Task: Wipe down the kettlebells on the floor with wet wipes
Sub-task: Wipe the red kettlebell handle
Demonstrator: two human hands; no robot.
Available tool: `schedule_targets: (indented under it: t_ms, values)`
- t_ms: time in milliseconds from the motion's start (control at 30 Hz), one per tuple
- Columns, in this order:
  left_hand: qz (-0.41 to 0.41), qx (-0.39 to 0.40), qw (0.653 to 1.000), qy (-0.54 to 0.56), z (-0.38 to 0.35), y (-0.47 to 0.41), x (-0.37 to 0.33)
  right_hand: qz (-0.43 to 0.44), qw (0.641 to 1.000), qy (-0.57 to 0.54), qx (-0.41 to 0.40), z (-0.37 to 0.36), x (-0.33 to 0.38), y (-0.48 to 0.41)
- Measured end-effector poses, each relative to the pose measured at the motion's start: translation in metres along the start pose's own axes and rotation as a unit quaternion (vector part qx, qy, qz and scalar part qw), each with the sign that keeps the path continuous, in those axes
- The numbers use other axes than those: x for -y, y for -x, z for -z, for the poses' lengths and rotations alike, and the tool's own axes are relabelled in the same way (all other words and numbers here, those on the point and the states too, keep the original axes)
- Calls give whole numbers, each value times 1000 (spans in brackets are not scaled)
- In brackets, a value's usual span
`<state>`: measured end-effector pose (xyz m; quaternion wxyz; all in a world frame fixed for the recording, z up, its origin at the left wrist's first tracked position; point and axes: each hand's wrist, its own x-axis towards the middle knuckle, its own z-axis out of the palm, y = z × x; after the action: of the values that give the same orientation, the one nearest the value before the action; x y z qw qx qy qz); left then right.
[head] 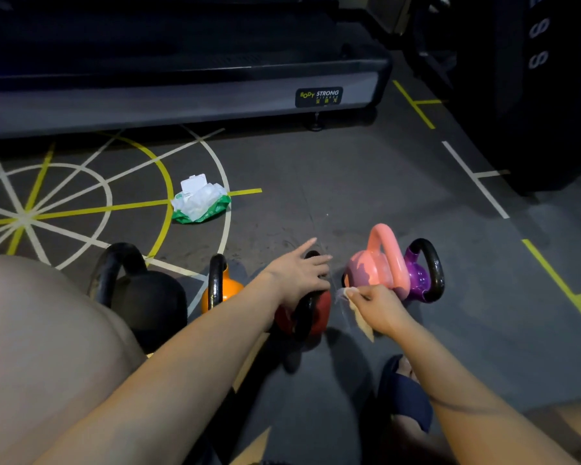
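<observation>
Your left knee (47,330) fills the near corner. Beyond it, your left hand (299,273) rests with its fingers straight over the red kettlebell (319,313). Your right hand (379,307) pinches the wet wipe (364,322). The pink kettlebell (373,270) stands just ahead of those fingers, handle arching up and away, nearer your right hand.

Grey floor (316,182): 5 kettlebells (369,268), wipes pack (200,203).

The left hand (299,273) hides much of the red kettlebell (322,312) handle.
</observation>
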<state>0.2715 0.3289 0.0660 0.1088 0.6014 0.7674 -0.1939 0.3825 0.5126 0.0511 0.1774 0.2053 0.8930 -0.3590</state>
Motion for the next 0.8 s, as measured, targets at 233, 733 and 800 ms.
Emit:
schedule_targets:
  t_ms: [233,733,800]
  values:
    - [-131,37,990,22,2,-21,16,-32,996,-67,-53,-7,-5,-12]
    - [195,-42,951,237,-18,-32,19,-71,981,-104,-146,-16,-14,-34]
    - [259,-33,931,256,-17,-37,14,-74,977,-142,-139,-20,-10,-27]
